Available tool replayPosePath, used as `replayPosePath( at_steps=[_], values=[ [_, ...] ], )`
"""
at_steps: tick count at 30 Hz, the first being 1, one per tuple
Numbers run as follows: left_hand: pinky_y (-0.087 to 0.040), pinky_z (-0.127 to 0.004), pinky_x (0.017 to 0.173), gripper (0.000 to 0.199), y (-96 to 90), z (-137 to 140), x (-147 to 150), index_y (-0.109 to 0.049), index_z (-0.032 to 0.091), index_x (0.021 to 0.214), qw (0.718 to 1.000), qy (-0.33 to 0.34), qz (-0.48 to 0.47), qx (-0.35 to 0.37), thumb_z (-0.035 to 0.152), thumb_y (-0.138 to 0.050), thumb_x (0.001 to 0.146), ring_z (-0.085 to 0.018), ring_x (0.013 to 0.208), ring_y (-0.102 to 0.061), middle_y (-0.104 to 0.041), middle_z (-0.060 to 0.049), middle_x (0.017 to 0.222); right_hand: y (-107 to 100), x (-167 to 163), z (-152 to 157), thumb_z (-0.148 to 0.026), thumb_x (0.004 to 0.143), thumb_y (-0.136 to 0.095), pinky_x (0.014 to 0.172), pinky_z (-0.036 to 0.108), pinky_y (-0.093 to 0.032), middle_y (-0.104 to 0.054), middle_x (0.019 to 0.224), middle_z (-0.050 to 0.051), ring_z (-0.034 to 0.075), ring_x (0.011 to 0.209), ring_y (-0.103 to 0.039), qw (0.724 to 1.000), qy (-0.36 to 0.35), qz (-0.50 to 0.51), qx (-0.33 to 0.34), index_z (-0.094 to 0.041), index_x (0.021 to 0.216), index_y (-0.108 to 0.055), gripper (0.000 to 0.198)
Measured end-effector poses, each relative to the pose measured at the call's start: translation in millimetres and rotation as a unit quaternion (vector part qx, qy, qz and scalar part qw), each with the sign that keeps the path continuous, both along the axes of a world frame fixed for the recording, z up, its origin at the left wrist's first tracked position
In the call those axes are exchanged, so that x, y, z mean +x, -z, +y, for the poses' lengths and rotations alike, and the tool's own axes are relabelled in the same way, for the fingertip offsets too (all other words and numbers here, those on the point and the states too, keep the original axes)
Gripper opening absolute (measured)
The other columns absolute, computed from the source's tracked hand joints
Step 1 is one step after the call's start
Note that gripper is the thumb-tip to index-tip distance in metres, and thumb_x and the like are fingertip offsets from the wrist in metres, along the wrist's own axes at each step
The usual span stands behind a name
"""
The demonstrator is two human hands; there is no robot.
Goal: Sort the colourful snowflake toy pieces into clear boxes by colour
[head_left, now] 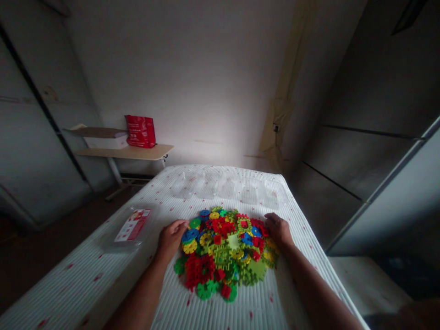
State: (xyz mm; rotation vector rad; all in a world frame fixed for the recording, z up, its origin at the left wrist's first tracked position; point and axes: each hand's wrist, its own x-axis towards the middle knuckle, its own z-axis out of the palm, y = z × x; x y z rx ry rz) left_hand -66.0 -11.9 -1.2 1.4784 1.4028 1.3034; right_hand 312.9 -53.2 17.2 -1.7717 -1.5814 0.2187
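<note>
A heap of plastic gear-shaped building pieces (pixel 233 247) in red, yellow, green and blue lies on the white ribbed, red-spotted cloth (pixel 192 316). My left hand (pixel 172 238) rests at the heap's left edge, with its fingertips by the blue and green round pieces. On the opposite side, my right hand (pixel 279 229) lies against the right edge, near red and yellow pieces. Both hands have their fingers loosely stretched out and hold nothing that I can see. Some pieces beside the right palm are partly hidden.
Several clear plastic containers (pixel 227 187) stand in a row behind the heap. At the left lies a clear plastic box (pixel 130 229) with a red and white label. Beyond it, a small desk (pixel 144 152) bears a red bag (pixel 140 131) and a white box (pixel 105 142).
</note>
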Motion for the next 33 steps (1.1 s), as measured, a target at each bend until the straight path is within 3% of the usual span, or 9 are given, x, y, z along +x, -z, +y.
replayPosePath(
  at_steps=[10, 21, 33],
  values=[
    [-0.05, -0.027, 0.066, 0.039, -10.8, -6, 4, -0.068, 0.016, 0.077, 1.0, -0.01, 0.0, -0.006, 0.052, -0.059, 0.065, -0.022, 0.072, -0.066, -0.072, -0.007, 0.074, 3, 1, 2, -0.03, 0.075, -0.043, 0.068, 0.029, -0.047, -0.071, 0.082, 0.005, 0.02, 0.073, -0.064, 1.0, 0.004, -0.001, 0.003, -0.02, 0.092, -0.067, 0.032],
    [-0.05, -0.026, 0.065, 0.036, -2.6, -2, 0, -0.069, 0.015, 0.079, 1.0, -0.003, 0.003, 0.003, 0.048, -0.059, 0.068, -0.021, 0.073, -0.066, -0.072, -0.007, 0.074, 2, 0, 1, -0.033, 0.074, -0.043, 0.069, 0.031, -0.046, -0.071, 0.081, 0.006, 0.02, 0.073, -0.064, 1.0, 0.006, 0.017, 0.002, -0.019, 0.091, -0.067, 0.032],
    [-0.049, -0.026, 0.066, 0.033, 1.5, -1, 2, -0.068, 0.014, 0.081, 1.0, -0.022, -0.018, 0.009, 0.043, -0.056, 0.07, -0.02, 0.072, -0.065, -0.071, -0.007, 0.075, -2, 6, 2, -0.043, 0.062, -0.056, 0.058, 0.03, -0.046, -0.068, 0.072, 0.005, 0.017, 0.061, -0.059, 0.976, 0.009, 0.216, -0.02, -0.015, 0.088, -0.066, 0.039]
  ],
)
